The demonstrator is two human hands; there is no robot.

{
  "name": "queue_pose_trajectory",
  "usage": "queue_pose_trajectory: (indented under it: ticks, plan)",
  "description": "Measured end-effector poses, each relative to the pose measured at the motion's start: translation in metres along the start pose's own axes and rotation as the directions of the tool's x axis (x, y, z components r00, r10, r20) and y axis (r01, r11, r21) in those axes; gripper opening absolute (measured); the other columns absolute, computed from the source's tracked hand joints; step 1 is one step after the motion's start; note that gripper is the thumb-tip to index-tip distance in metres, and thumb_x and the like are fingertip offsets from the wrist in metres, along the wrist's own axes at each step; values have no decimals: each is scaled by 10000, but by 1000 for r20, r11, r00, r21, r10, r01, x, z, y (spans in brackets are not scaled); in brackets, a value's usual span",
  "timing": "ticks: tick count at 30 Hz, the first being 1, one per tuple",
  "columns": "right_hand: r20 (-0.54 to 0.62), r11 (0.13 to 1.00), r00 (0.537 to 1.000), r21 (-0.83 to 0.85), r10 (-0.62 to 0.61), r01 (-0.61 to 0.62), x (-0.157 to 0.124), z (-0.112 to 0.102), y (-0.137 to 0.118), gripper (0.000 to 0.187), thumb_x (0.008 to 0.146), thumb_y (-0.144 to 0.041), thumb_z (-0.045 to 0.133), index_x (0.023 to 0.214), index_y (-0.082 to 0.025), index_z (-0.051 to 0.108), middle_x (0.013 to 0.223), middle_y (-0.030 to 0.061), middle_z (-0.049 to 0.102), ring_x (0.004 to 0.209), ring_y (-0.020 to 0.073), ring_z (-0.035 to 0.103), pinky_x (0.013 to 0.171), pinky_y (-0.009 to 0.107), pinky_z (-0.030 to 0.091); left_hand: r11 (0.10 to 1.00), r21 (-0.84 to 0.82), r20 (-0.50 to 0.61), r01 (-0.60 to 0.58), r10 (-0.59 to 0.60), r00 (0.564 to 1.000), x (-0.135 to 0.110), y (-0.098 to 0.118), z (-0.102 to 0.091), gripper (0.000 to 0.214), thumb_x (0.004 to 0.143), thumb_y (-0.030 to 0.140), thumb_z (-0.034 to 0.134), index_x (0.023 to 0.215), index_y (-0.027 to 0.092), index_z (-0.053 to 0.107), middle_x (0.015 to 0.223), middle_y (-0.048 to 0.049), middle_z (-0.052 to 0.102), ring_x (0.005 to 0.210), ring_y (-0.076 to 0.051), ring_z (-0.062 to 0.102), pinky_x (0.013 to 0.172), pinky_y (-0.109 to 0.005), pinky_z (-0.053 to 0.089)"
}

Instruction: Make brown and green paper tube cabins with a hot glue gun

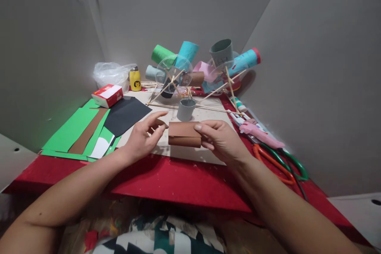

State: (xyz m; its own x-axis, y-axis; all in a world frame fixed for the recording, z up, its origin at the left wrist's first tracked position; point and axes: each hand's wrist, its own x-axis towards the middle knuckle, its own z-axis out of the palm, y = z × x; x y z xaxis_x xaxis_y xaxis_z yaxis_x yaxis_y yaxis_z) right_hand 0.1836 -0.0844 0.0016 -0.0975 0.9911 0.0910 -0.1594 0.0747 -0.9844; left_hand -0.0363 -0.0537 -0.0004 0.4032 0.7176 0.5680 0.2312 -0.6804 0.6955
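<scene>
A rolled tube of brown paper (184, 131) lies level above the work board, its loose edge showing along the front. My right hand (222, 137) grips the tube's right end, thumb on top and fingers beneath. At the tube's left end is my left hand (145, 135), its thumb and index finger apart, with the thumb tip close to the paper. Whether that thumb touches it, I cannot tell. Just behind the tube, a short grey paper cup-like tube (186, 110) stands upright on the pale board (157, 149).
Behind stands a stick-and-disc wheel (174, 75) bearing coloured paper tubes. Green sheets (65, 129), a black sheet (127, 113), a red-and-white box (107, 95) and a yellow bottle (135, 79) are left. Orange-handled scissors (272, 162) and a pink glue gun (262, 135) lie right.
</scene>
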Motion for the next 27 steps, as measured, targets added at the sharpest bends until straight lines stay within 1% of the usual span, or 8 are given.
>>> queue_pose_trajectory:
  ticks: [1,3,5,8,12,18,23,27]
  plan:
    - [-22,999,999,-24,-46,46,-1,-1,1,360,727,-360,730,489,-173,535,403,-74,359,347,39,264,329,190,174,983,-131,-3,131,-132,991,1,4,0,302,899,292,533,1165,154,570,850,-41,679,622,-96,598,568,-200,487]
    - [-53,989,992,-95,-115,110,-3,-2,3,365,765,-371,704,500,-177,546,384,-68,376,346,49,291,342,200,190,884,-340,80,323,-315,946,2,11,0,286,873,393,567,998,139,610,785,-26,667,529,-83,581,489,-189,470]
    - [-67,972,985,-189,-157,142,-7,0,2,379,788,-393,683,502,-180,554,375,-59,401,352,60,318,358,213,216,780,-427,215,456,-403,890,3,16,1,313,834,442,612,896,135,612,681,1,640,483,-84,586,444,-173,448]
    - [-70,932,979,-324,-193,161,-14,8,-2,422,803,-431,653,479,-181,548,380,-41,440,375,74,353,388,223,269,688,-444,372,574,-441,817,2,17,4,318,796,438,662,894,139,615,560,27,614,454,-94,598,415,-152,415]
    - [-69,901,977,-403,-203,159,-20,14,-6,431,810,-440,637,478,-178,554,385,-35,458,390,77,372,409,219,299,631,-471,415,616,-458,786,-1,12,8,308,796,432,664,863,133,626,500,11,624,403,-85,562,413,-149,405]
    - [-45,938,991,-330,-126,104,-15,9,1,422,843,-428,614,512,-172,559,400,-40,476,383,71,386,405,208,293,627,-466,396,624,-483,781,-4,11,7,285,817,416,648,867,135,650,490,1,631,415,-99,566,439,-170,430]
    - [-8,962,998,-268,-63,58,-17,9,2,407,850,-441,618,550,-171,561,425,-46,479,402,72,406,415,206,292,680,-456,315,574,-480,819,-6,17,6,255,833,388,636,865,138,673,492,9,628,409,-86,550,446,-165,435]
    - [-3,960,999,-277,-36,34,-20,12,0,402,832,-443,640,551,-165,567,434,-43,471,407,71,386,404,207,273,732,-436,263,523,-452,852,-9,19,8,241,836,368,634,786,137,677,501,-2,630,443,-91,574,461,-157,432]
